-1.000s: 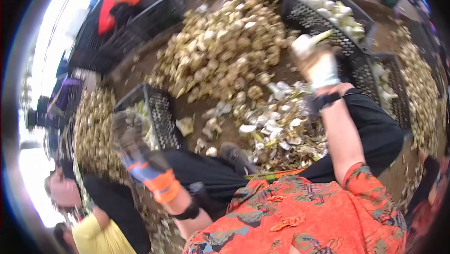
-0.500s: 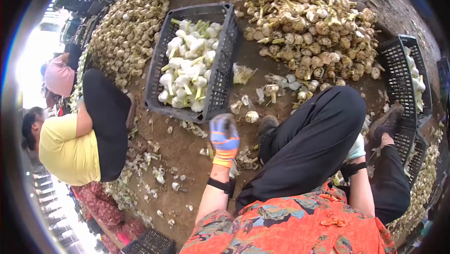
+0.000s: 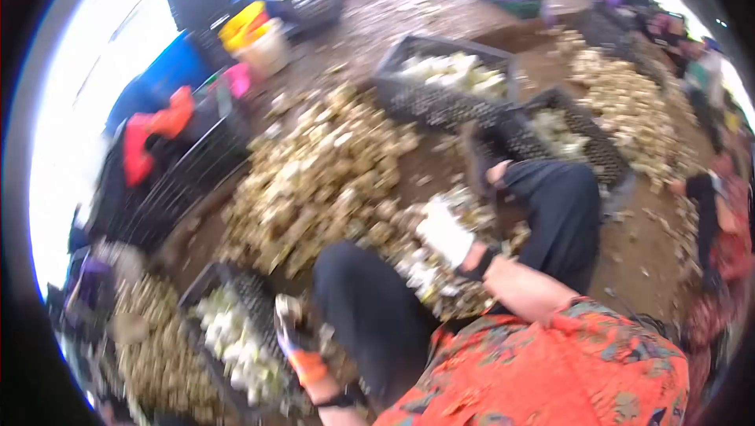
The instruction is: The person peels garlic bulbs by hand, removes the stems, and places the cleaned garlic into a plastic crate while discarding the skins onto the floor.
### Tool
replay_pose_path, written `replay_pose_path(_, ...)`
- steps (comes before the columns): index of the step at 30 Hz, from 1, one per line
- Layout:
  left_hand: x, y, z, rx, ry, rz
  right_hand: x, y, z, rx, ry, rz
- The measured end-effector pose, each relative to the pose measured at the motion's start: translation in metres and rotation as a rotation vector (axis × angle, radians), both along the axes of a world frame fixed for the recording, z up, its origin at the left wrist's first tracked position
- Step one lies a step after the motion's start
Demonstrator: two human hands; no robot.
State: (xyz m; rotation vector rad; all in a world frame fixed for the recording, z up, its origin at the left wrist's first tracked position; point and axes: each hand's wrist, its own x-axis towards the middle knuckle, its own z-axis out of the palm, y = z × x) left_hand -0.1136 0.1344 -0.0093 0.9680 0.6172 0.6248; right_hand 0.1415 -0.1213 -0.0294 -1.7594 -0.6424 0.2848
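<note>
My left hand (image 3: 299, 341), in an orange, blue and grey glove, is beside the black crate (image 3: 259, 300) of cleaned white garlic bulbs (image 3: 236, 339). Its fingers look curled round something pale at their tips, too blurred to name. Over the near edge of the heap of untrimmed garlic (image 3: 322, 170) is my right hand (image 3: 446, 229) in a white glove. Motion smears its fingers, so its grip and any contact with the bulbs do not show. Peeled skins and scraps (image 3: 429, 273) lie between my knees, just below that hand.
Beyond my right foot stand a crate of white garlic (image 3: 452, 72) and another black crate (image 3: 562, 131). More garlic heaps (image 3: 629, 104) lie at the right and lower left (image 3: 157, 347). A white bucket (image 3: 263, 49) stands at the back. A person in red (image 3: 727, 229) sits far right.
My view has swung to the right. My right hand, earlier mostly hidden beside my right knee, now reaches forward over the garlic heap. The left hand is still near the crate.
</note>
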Motion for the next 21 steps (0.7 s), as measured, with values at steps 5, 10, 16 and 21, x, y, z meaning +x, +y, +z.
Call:
replay_pose_path(5,0.032,-0.047,0.149,0.375,-0.158,0.071,-0.051,0.014,0.163,0.647,0.586,0.35)
replay_pose_path(10,0.083,-0.125,0.165,0.803,-0.168,-0.191,-0.081,0.005,0.201,0.535,0.306,0.374)
replay_pose_path(16,0.092,-0.155,0.125,0.326,-0.31,-0.366,-0.065,-0.021,0.166,0.696,0.794,0.355)
replay_pose_path(21,0.095,-0.139,0.082,0.829,0.001,-0.11,-0.062,0.001,0.122,0.356,0.503,0.262)
